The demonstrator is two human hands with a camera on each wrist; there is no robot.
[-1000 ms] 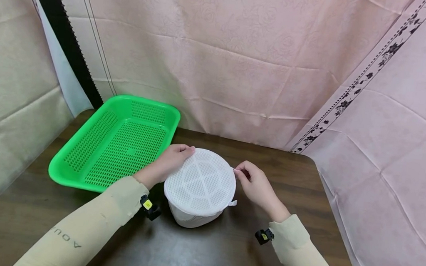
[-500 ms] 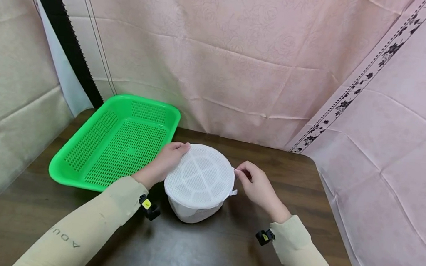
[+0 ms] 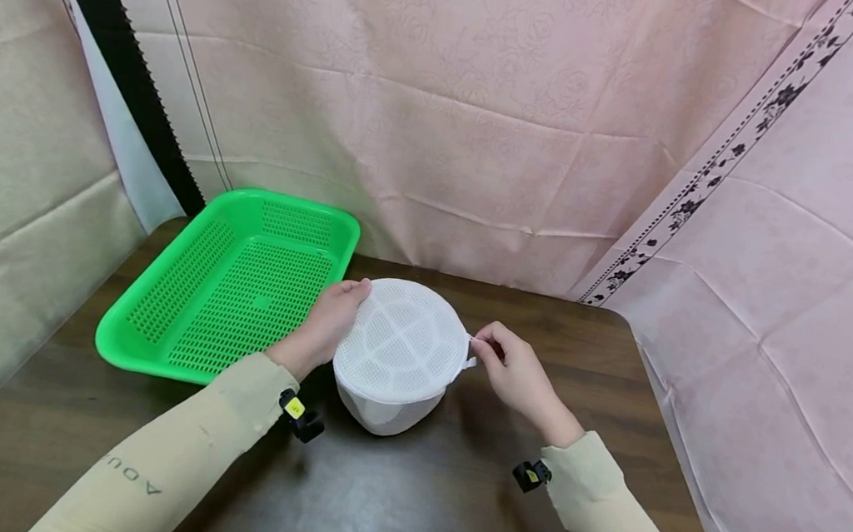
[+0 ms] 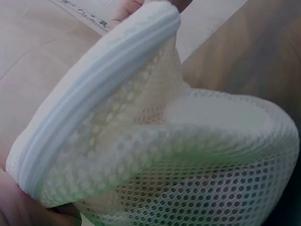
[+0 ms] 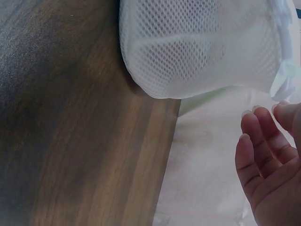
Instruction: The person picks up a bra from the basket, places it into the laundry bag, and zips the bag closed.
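A white mesh laundry bag (image 3: 401, 343), round-topped with a zipped rim, stands at the middle of the table. My left hand (image 3: 326, 321) grips its rim at the upper left, thumb on top. On the opposite side my right hand (image 3: 514, 371) pinches a tiny piece at the rim, seemingly the zipper pull, mostly hidden by the fingertips. A white fabric tag (image 3: 470, 363) sticks out just below it. In the left wrist view the zipper band (image 4: 94, 99) runs along the rim and the mesh side sags inward. The right wrist view shows the bag's side (image 5: 183, 47).
A green perforated plastic basket (image 3: 261, 301) lies at the left, close to my left forearm. The dark wooden table (image 3: 378, 504) ends against a pale pink cloth (image 3: 482, 137) at the back, with more cloth along both sides.
The bag has shifted slightly away and turned, its tag moving up toward my right hand. My left hand has moved a little left and away with the rim. My right hand stays nearly still.
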